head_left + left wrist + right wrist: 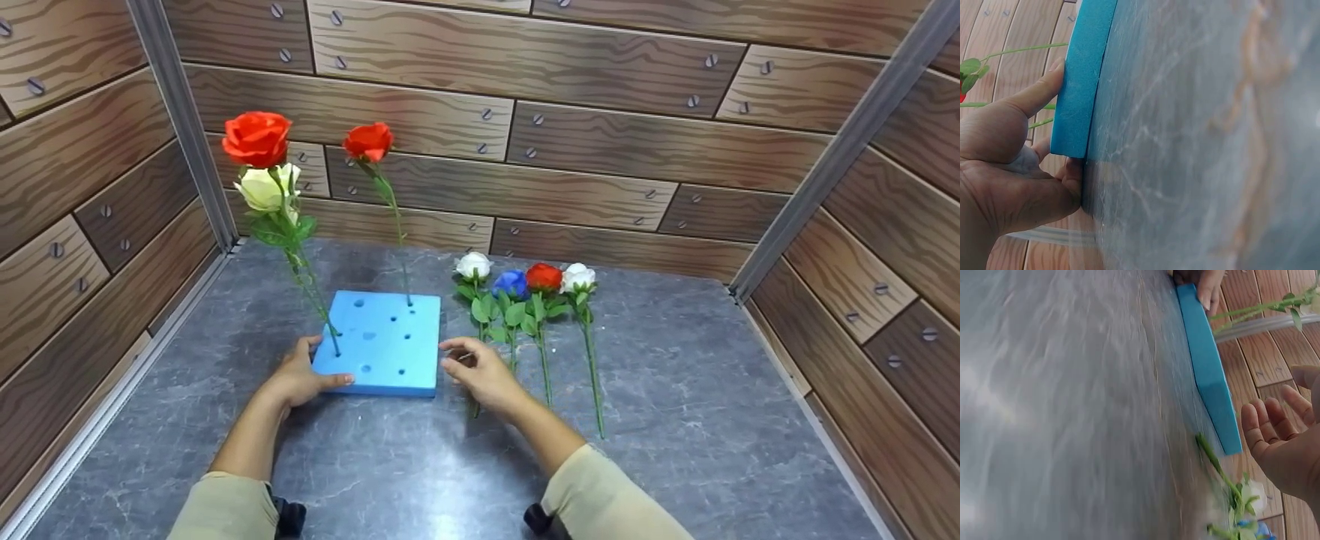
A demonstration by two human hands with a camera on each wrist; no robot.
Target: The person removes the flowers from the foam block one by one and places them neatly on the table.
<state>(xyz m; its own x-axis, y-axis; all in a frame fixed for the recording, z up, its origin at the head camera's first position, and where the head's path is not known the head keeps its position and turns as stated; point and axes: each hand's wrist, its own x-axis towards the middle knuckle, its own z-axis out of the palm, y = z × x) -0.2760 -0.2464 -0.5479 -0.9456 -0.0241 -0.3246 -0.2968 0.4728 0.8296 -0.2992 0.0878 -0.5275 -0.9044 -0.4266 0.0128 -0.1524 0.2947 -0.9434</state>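
Observation:
My left hand (300, 381) holds the left front corner of a blue foam block (384, 351), its thumb lying over the top face and its fingers along the side. Several holes dot the block's top. Standing in it at the left are a red rose (257, 139) and a pale yellow rose (264, 189); another red rose (369, 142) stands at the back. Just off the block's right edge is my right hand (487, 375), fingers loosely bent with nothing in them; the right wrist view shows its palm (1292, 464) bare. It partly covers the nearest stems.
Right of the block, artificial roses lie on the grey marbled table (675, 390): a white rose (472, 265), a blue rose (511, 283), a red rose (544, 277) and another white rose (578, 277). Wood-patterned walls (600, 142) with metal posts (817, 142) enclose the table.

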